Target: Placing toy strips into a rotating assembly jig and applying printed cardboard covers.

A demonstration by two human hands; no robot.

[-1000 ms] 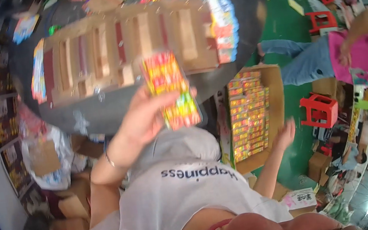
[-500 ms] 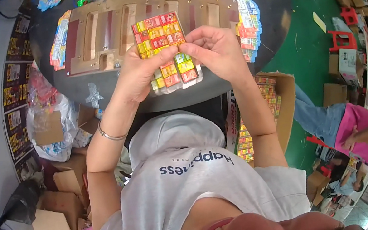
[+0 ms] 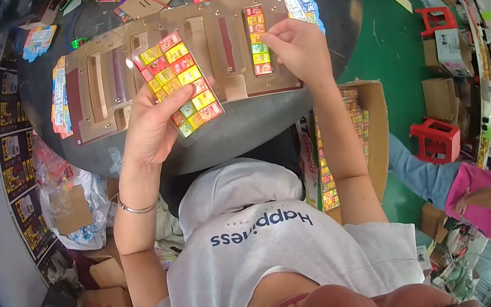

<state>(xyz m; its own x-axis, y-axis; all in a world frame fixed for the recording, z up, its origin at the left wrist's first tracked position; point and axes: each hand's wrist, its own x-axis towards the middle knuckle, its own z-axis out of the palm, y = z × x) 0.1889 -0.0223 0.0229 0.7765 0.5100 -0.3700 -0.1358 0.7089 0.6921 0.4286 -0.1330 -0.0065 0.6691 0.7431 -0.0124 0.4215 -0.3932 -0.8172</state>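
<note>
My left hand (image 3: 153, 120) is closed around a block of small printed boxes (image 3: 180, 86), red, yellow and green, packed in rows with shiny clear film at the edge. It is tilted above the front of a brown wooden tray with slots (image 3: 209, 43). In the tray's rightmost long slot lies a single strip of the same small boxes (image 3: 261, 54). My right hand (image 3: 295, 49) is pinched at the right side of this strip, thumb and fingertips against it; the fingertips are partly hidden.
Stacks of colourful printed cards (image 3: 296, 1) flank the tray. Loose wrappers and cardboard lie along the table's far side. Beside my right forearm stands a carton (image 3: 377, 132) full of small boxes. Red stools (image 3: 436, 139) and a person in pink (image 3: 481, 200) are at right.
One strip has left the block and now lies in the right slot, with my right hand at it. My left hand has moved left and nearer with the rest of the block.
</note>
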